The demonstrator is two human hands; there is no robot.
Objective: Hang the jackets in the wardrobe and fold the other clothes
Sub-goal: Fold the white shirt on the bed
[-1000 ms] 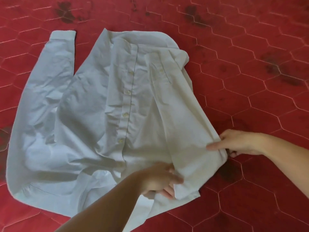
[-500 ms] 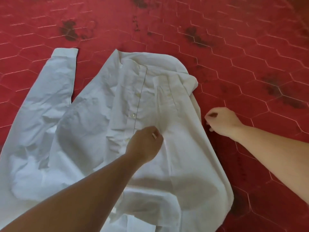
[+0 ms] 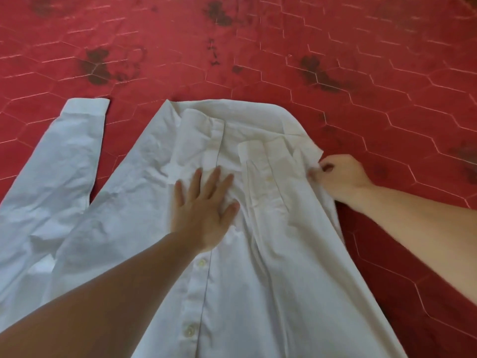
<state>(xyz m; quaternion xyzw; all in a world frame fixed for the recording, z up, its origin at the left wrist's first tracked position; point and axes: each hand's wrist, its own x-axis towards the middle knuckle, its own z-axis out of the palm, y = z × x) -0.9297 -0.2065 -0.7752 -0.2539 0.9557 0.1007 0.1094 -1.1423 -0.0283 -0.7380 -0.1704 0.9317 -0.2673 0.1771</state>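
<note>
A white button-up shirt [image 3: 258, 254] lies front side up on the red tiled floor, collar at the far end. Its right sleeve is folded in over the chest, and the other sleeve [image 3: 56, 182] stretches out to the left. My left hand [image 3: 206, 210] presses flat on the chest beside the button placket, fingers spread. At the shirt's right shoulder edge, my right hand [image 3: 338, 177] pinches the fabric with curled fingers.
The red hexagonal floor tiles [image 3: 387, 99] with dark stains surround the shirt on the far side and the right. No other object is in view.
Both hands moved up from the shirt's lower part toward the collar. My left hand went from a closed fist to a flat palm on the chest, and my right hand took hold of the shoulder edge.
</note>
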